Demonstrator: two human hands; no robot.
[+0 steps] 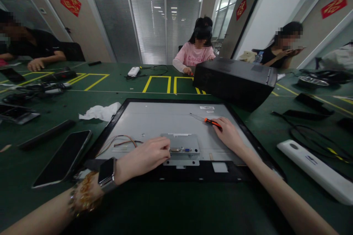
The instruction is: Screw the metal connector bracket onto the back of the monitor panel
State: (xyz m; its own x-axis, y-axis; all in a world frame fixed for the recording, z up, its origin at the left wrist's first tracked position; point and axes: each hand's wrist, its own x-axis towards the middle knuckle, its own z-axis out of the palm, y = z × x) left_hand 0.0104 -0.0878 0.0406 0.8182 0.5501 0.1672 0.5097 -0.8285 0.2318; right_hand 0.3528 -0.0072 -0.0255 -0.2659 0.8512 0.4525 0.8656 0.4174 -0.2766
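Observation:
A flat monitor panel lies back-up on the green table in front of me, its grey metal back showing. A small metal connector box sits at its near middle. My left hand, with a watch and bead bracelet on the wrist, rests with curled fingers against the box's left side. My right hand lies on the panel to the right, closed on an orange-handled screwdriver whose thin shaft points left. Thin coloured wires run across the panel's left part.
A dark phone and a black strip lie at left, crumpled white tissue behind them. A large black case stands behind the panel. A white bar and cables lie at right. Three other people sit around the table.

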